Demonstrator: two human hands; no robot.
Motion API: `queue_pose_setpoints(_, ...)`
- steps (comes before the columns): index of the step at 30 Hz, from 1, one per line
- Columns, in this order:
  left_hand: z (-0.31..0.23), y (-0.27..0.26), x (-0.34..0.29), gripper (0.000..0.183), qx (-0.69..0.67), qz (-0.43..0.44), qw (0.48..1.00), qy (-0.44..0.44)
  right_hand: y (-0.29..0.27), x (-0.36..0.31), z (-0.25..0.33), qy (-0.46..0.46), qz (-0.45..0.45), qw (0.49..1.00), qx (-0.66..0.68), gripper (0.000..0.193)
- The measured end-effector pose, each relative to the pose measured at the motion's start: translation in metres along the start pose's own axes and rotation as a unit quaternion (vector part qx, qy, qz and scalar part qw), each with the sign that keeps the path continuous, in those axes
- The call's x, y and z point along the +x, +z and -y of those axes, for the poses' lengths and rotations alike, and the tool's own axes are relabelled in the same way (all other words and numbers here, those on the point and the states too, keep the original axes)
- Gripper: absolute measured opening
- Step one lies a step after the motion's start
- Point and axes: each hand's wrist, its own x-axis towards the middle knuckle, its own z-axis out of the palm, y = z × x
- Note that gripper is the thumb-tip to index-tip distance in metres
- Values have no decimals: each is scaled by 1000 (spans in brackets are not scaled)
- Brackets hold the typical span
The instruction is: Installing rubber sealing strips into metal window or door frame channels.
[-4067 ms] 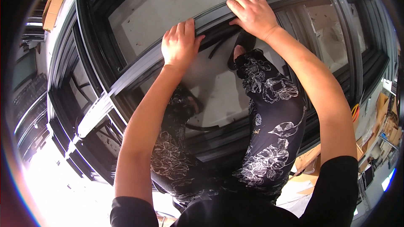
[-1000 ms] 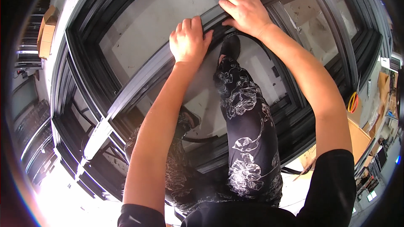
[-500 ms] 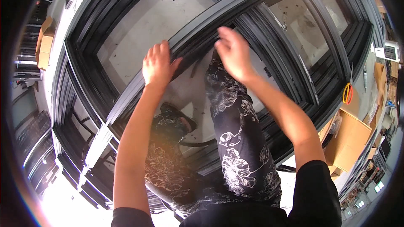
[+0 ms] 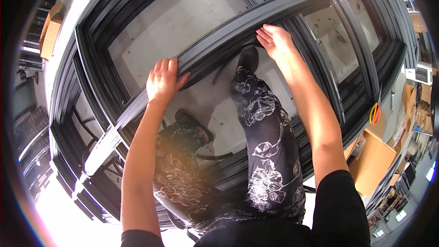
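A large dark grey metal frame (image 4: pixel 219 28), like a window frame, lies across in front of me above my legs. My left hand (image 4: pixel 163 80) grips its long near bar, fingers over the top and thumb on the near side. Farther right, my right hand (image 4: pixel 275 41) is at the near edge of the same bar. Its fingers are stretched out and hold nothing; whether the tips touch the bar I cannot tell. More grey frames are stacked beneath, with crossbars (image 4: pixel 359 41) at the right.
My legs (image 4: pixel 267 132) stand inside the frame opening. At right are an open cardboard box (image 4: pixel 372 162), yellow and red rings (image 4: pixel 375 113) and a white keypad-like device (image 4: pixel 419 75). Another cardboard box (image 4: pixel 51 32) is at far left.
My right hand has moved right along the bar. My left hand has shifted slightly left and down in view, still on the bar. My right foot now shows beyond the knee.
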Motion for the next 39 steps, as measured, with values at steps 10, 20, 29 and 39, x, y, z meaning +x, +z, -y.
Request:
queue_pose_setpoints(10,-1,-1,-1,55,13,16,1000,-6,15,-27,-69,75,156,985,6,10)
queue_pose_setpoints(20,-12,-6,-1,66,14,11,999,-33,39,-59,-95,204,287,934,-61,11)
queue_pose_setpoints(29,-46,31,13,92,81,-159,984,21,35,-91,-51,-598,134,493,-618,29)
queue_pose_setpoints(39,-36,41,16,85,36,-202,978,42,66,-36,-83,-728,217,255,-599,41)
